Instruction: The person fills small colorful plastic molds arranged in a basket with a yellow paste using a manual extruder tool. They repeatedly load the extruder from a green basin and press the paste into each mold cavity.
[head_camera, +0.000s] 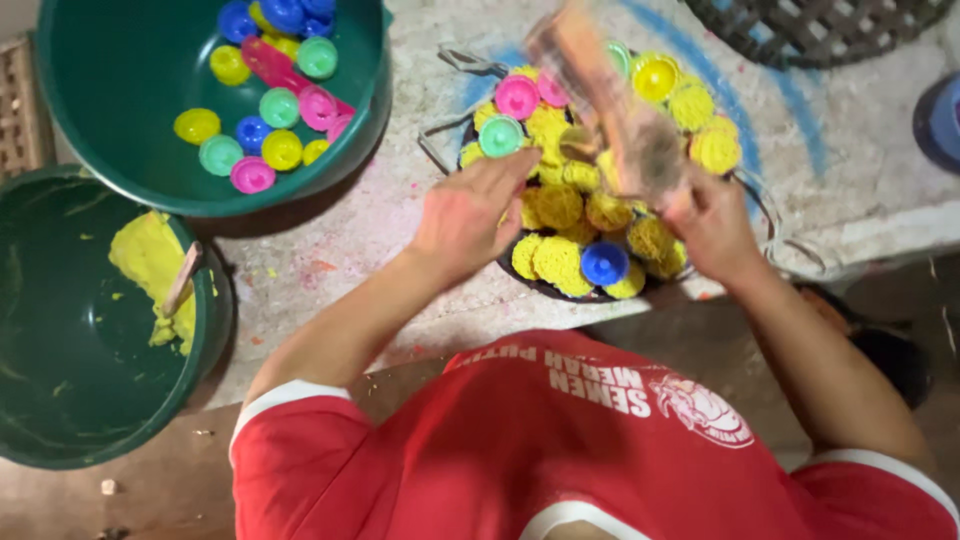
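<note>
**Working yellow noodle discs on a dark tray**

Scanning left to right: green bucket (60, 400) with a lump of yellow dough (150, 265) and a stick in it; above it a green basin (120, 110) holding small coloured caps (265, 110). Left hand (465, 215) lies palm-down at the near-left edge of the round dark tray (545, 285), fingers loosely extended, tips touching the yellow discs (560, 215), gripping nothing visible. Right hand (712, 222) is closed around the lower end of a blurred brownish tool (600, 110). Tool's long axis runs from the right hand up and leftward over the disc pile. Discs sit between both hands, just ahead of the left fingertips; left hand nearer them. Blue cap (604, 263) rests on the near discs.
</note>
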